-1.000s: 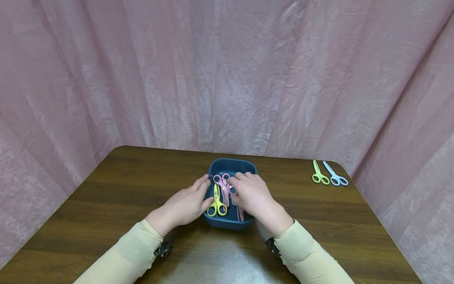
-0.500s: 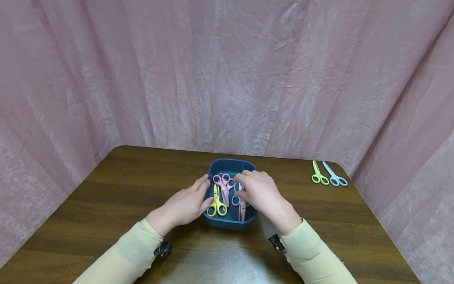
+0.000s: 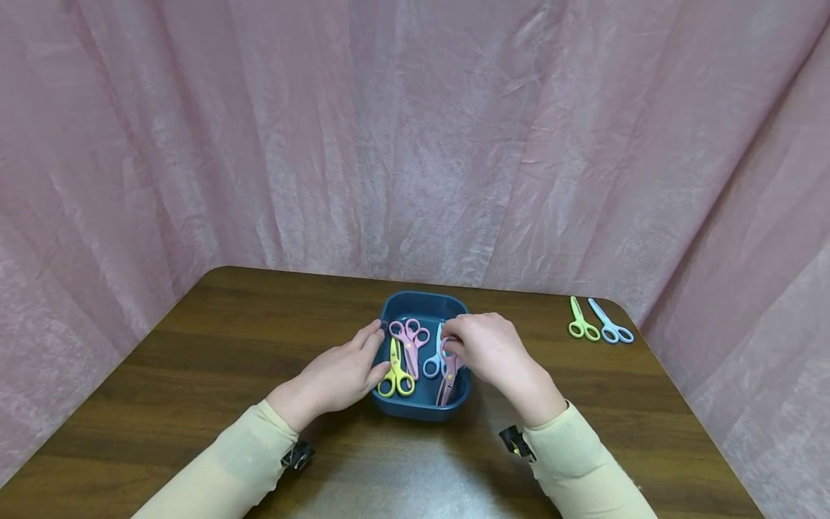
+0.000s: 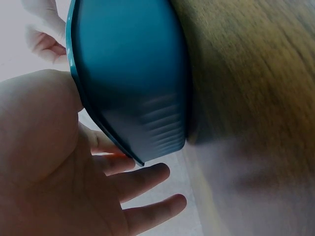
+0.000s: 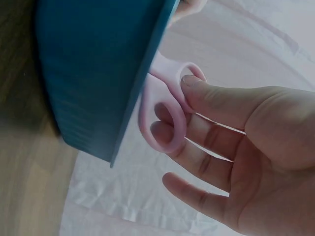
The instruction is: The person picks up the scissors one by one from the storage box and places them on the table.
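Before me stands a dark blue plastic bin with children's scissors inside. My right hand pinches a pair of pink scissors by the handle loops, thumb on one loop, fingers at the other. Their blades slant down inside the bin's right side. My left hand rests against the bin's left rim with its fingers extended. In the bin lie yellow scissors at left, pink scissors in the middle, partly over something pink, and light blue scissors beside the held pair.
Green scissors and light blue scissors lie side by side near the far right corner of the brown wooden table. A pink curtain hangs behind the table.
My right hand has shifted right and now lifts the pink scissors' handles from the bin's right side, uncovering the light blue scissors. My left hand has stayed at the rim.
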`<action>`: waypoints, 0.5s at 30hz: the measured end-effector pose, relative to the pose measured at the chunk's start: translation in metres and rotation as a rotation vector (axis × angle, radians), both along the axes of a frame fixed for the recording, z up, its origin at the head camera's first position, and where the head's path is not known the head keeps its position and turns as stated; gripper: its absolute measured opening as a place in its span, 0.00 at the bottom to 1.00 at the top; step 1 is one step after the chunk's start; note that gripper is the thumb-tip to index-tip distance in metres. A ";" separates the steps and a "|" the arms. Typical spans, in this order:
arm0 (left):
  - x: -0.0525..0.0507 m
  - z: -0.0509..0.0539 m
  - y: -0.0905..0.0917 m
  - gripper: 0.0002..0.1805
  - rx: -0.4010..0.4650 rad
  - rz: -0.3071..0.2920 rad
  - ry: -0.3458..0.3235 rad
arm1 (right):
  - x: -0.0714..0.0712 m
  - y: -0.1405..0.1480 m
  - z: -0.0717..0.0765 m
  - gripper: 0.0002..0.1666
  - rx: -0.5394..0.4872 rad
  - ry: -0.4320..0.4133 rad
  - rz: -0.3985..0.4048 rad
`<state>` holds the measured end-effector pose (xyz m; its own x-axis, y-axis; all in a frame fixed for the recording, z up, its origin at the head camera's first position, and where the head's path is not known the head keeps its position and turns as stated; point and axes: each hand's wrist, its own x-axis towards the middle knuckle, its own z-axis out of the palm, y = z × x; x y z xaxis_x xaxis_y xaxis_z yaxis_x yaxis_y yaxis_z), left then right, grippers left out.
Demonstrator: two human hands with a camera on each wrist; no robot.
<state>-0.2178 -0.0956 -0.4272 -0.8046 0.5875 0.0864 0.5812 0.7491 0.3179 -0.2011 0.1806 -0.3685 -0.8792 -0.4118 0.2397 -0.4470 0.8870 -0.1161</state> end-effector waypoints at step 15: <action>-0.002 -0.002 -0.001 0.40 -0.005 0.005 -0.008 | 0.013 0.021 0.010 0.03 -0.055 -0.097 -0.006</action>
<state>-0.2200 -0.0968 -0.4295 -0.8081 0.5840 0.0773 0.5751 0.7536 0.3184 -0.1885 0.2014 -0.3587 -0.9016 -0.3954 0.1753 -0.4264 0.8806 -0.2069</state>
